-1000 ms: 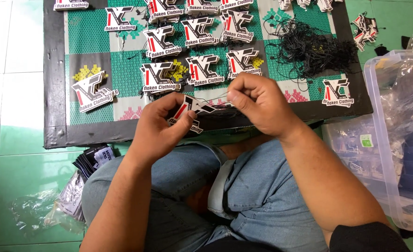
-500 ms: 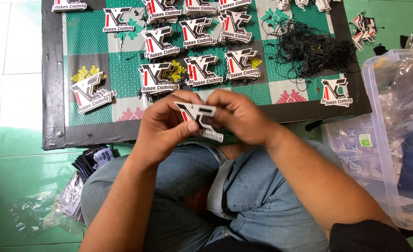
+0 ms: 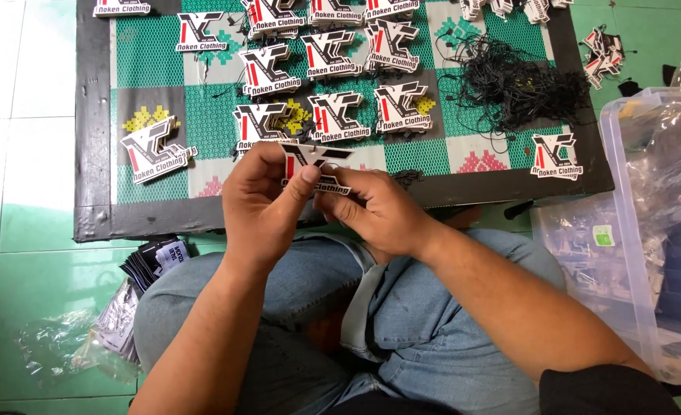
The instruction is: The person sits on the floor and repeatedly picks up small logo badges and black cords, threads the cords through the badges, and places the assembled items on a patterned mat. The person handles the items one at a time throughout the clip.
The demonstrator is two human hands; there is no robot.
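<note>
Tag (image 3: 317,165) now higher, between both hands' fingers (image 3: 309,175)

I log one die-cut hang tag (image 3: 317,165), white with black and red lettering shapes, pinched between my left hand (image 3: 263,204) and right hand (image 3: 379,211) above the near edge of the mat (image 3: 94,154). On the mat I count matching tags in small stacks: a tilted stack at the left (image 3: 154,150), rows across the middle (image 3: 340,115) and top (image 3: 202,32), one lone tag at the right (image 3: 556,155). A further pile lies off the mat's far right corner (image 3: 603,55), and a bundle of dark flat packets (image 3: 154,260) lies on the floor by my left knee.
</note>
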